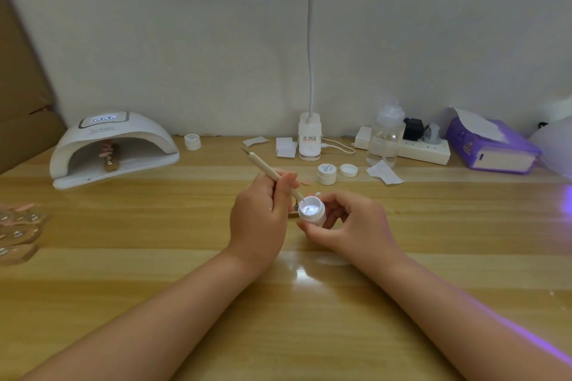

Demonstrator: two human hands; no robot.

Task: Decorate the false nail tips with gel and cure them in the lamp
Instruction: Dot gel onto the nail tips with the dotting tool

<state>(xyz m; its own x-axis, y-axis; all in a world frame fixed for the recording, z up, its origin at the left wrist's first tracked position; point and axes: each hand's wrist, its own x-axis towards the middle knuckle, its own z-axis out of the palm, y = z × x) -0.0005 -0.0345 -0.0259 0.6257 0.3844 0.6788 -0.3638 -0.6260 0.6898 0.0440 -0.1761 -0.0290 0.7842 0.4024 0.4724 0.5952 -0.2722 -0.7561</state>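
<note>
left hand (260, 219): fingers curled round a slim beige brush handle (272, 175), its tip at the rim of the open jar.
right hand (349, 226): fingers and thumb grip a small round white gel jar (312, 210), lid off, just above the pale wooden table (309, 303).
curing lamp (111, 145): white dome at far left, pink false nail tips on a stand (110, 155) inside.
nearby: a closed white jar (327, 173) beside a loose white lid (348, 170).
</note>
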